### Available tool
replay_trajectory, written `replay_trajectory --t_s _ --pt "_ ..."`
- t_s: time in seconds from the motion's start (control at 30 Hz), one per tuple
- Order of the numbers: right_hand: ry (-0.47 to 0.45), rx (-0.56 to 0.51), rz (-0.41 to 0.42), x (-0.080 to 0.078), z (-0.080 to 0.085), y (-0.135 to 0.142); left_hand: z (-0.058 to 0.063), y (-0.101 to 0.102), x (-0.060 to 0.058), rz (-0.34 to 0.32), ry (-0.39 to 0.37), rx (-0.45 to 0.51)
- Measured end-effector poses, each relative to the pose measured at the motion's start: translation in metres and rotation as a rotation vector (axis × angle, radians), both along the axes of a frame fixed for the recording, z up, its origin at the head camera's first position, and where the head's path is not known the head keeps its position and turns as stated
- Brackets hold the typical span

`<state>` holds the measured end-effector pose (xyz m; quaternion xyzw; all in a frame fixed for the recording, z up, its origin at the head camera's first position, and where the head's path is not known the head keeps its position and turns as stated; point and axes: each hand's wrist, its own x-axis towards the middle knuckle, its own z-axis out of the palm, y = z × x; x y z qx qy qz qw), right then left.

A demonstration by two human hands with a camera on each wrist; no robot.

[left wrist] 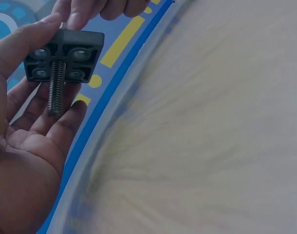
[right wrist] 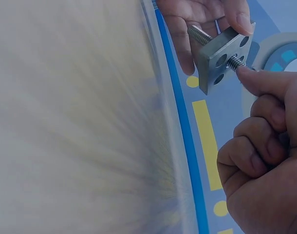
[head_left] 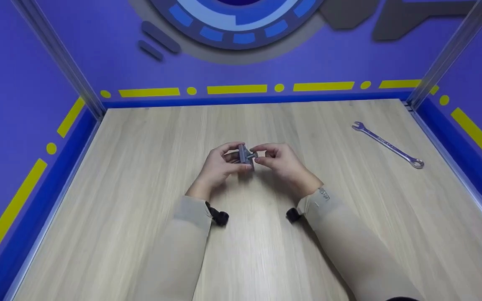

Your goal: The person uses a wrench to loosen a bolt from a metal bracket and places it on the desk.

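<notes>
A small square grey plate [left wrist: 92, 44] with holes near its corners is held by its edges between the thumb and fingers of my left hand [head_left: 219, 165]. Through the plate's centre runs a threaded bolt [left wrist: 56, 90], its long shank sticking out toward the left palm. On the plate's other side, my right hand [head_left: 282, 161] pinches the bolt's end between thumb and index finger; the fingertips hide most of that end. A short stretch of thread [right wrist: 233, 62] shows between plate and fingertips. The right hand's other fingers are curled in toward the palm.
A combination wrench [head_left: 387, 145] lies slantwise on the wooden table [head_left: 140, 175], at the right. Blue panels with yellow marks [head_left: 237, 89] enclose the table's back and sides. Black wrist cameras [head_left: 220, 217] jut from both cuffs.
</notes>
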<state>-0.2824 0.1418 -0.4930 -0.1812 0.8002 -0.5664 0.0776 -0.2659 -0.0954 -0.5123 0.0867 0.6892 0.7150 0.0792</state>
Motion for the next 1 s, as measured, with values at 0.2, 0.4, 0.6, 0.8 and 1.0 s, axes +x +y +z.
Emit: replay_trajectory --t_s 0.2,0.4,0.6,0.8,1.0 --pt "-0.018 0.004 -0.024 -0.004 0.003 0.000 0.004 0.000 -0.002 -0.014 -0.003 0.000" --pt "-0.088 0.078 -0.106 -0.006 0.008 -0.002 0.010 0.001 -0.004 -0.031 -0.008 -0.002" --pt "-0.099 0.104 -0.078 -0.009 0.015 0.000 0.020 0.001 -0.003 -0.034 0.021 -0.050" --pt "-0.039 0.102 0.022 -0.002 0.027 0.012 0.033 0.001 0.005 -0.048 0.029 -0.110" --pt "0.040 0.086 0.060 -0.007 0.042 0.015 0.051 -0.003 -0.001 -0.049 0.059 -0.154"
